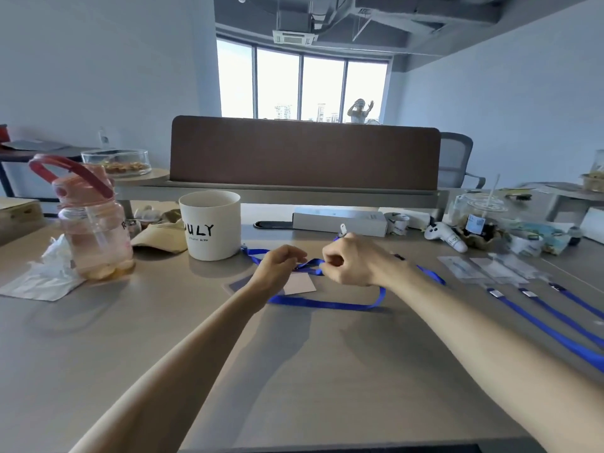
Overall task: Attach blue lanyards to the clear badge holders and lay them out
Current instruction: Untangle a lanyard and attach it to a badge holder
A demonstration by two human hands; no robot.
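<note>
Cup reads "ULY", start of the word unclear. Mid-desk: right hand pinches lanyard; left hand seemingly pinches it too, blurred. Holder just beneath. Bottle left.

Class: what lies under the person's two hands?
A blue lanyard and a pale badge holder. The left hand and right hand cover where they meet, so any attachment cannot be seen.
</note>
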